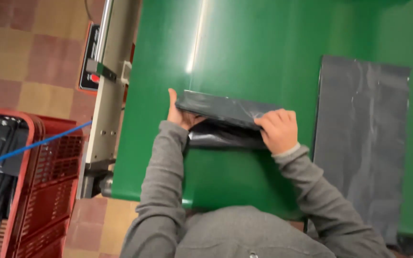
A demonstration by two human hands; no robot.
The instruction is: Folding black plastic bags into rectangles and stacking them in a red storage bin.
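A dark grey plastic bag (225,112) lies folded on the green conveyor belt (244,52), right in front of me. My left hand (177,112) grips its left end, thumb pointing up. My right hand (278,129) is closed over its right end, knuckles up. The bag's lower layer bulges out beneath the fold between my hands. Both my arms wear grey sleeves.
A stack of flat dark grey bags (362,138) lies on the belt to the right. The belt's metal side rail (106,95) with a control panel (91,62) runs along the left. A red crate (34,191) holding dark bags stands on the tiled floor, crossed by a blue cord (34,145).
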